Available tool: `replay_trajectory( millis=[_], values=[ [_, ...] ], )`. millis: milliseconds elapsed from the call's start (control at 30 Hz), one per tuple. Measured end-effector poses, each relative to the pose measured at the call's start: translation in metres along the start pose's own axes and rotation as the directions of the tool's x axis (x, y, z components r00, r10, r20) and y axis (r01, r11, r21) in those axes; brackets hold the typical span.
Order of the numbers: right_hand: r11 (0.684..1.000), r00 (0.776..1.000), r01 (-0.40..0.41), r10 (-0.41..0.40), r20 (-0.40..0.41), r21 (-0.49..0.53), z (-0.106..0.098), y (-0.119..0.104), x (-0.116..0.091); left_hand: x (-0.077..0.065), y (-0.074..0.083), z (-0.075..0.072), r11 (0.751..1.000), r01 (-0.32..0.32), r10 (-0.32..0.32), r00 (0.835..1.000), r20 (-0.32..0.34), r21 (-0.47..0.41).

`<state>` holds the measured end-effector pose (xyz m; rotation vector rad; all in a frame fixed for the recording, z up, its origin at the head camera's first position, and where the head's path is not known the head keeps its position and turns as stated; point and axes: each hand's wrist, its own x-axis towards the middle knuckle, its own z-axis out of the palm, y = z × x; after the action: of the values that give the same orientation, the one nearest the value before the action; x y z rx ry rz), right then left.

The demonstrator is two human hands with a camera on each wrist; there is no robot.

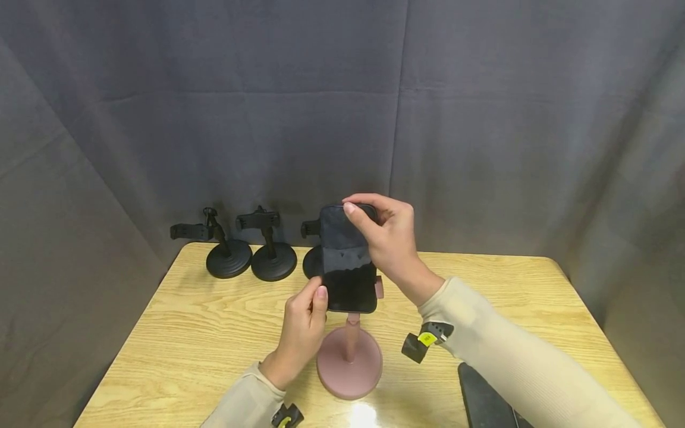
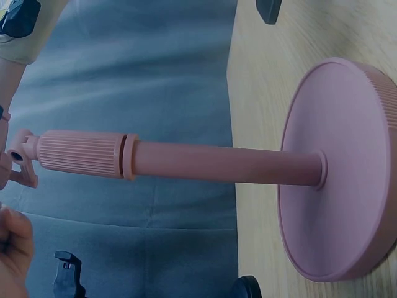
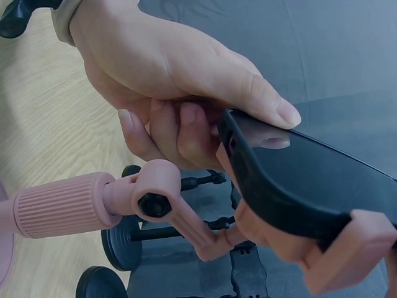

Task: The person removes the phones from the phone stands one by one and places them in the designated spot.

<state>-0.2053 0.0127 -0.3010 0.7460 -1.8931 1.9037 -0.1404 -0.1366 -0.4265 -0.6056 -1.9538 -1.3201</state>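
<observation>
A black smartphone (image 1: 349,279) sits upright in the holder of a pink phone stand (image 1: 349,371), its screen facing me. My left hand (image 1: 304,324) pinches the phone's lower left edge, thumb on the front. At the phone's top edge, my right hand (image 1: 393,235) grips with the thumb over the screen side and fingers behind. A pink clip (image 3: 353,251) hooks over the phone's edge in the right wrist view. The ribbed collar (image 2: 80,152) and slim post of the stand rise from its round base (image 2: 341,174) in the left wrist view.
Black phone stands with round bases, one at the left (image 1: 228,258) and another beside it (image 1: 274,261), stand along the table's back edge. A third (image 1: 312,261) is partly hidden behind the phone. A flat black object (image 1: 484,398) lies front right, partly under my right sleeve. Grey curtains (image 1: 481,148) surround the table.
</observation>
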Motion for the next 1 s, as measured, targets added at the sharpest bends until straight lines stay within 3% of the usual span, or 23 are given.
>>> replay_trajectory(
  millis=[233, 433, 700, 1000],
  values=[
    [1.0, 1.0, 0.01, -0.01, -0.003, 0.008, 0.0, -0.001, 0.0, 0.0, 0.001, 0.0, 1.0, 0.013, -0.013, 1.0, 0.004, -0.006],
    [0.997, 0.998, 0.05, -0.047, 0.05, -0.061, -0.002, -0.004, 0.008, 0.0, 0.002, 0.0, 1.0, 0.012, -0.012, 1.0, 0.011, -0.028],
    [0.996, 0.996, 0.084, -0.083, -0.041, 0.01, -0.007, -0.022, 0.038, -0.005, 0.0, -0.003, 0.995, 0.032, -0.032, 0.999, 0.001, -0.099],
    [1.0, 0.994, 0.013, -0.014, -0.109, -0.011, -0.022, -0.025, 0.036, -0.001, 0.002, -0.005, 0.986, 0.118, -0.113, 0.992, 0.047, -0.115]
  ],
)
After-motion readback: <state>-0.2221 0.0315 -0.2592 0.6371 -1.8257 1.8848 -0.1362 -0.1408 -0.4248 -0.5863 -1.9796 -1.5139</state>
